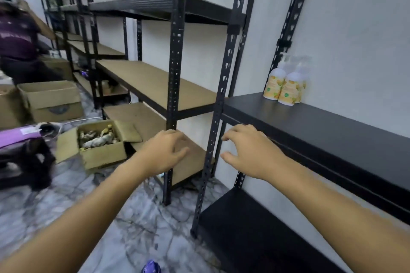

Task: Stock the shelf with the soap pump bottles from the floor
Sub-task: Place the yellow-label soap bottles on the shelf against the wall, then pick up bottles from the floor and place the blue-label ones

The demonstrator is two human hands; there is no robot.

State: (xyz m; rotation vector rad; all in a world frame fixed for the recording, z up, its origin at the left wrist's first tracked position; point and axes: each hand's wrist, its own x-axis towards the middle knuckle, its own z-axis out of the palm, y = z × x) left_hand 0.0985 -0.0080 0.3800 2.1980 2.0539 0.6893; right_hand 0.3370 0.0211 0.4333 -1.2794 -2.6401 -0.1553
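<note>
Three yellow-and-white soap pump bottles (286, 85) stand upright together at the back left corner of the black shelf (321, 126) on the right. An open cardboard box (99, 153) with several more bottles lies on the floor to the left. Both my arms reach forward, empty. My left hand (165, 150) hovers in front of the rack's black upright with fingers loosely curled. My right hand (248, 150) hangs just before the black shelf's front edge, fingers loosely curled, holding nothing.
Black metal racks with tan boards (155, 82) run along the white wall. More cardboard boxes (53, 99) and a purple-topped stool (20, 150) stand at left, where another person (17, 35) works. A lower black shelf (255, 228) sits near the marble floor (137, 224).
</note>
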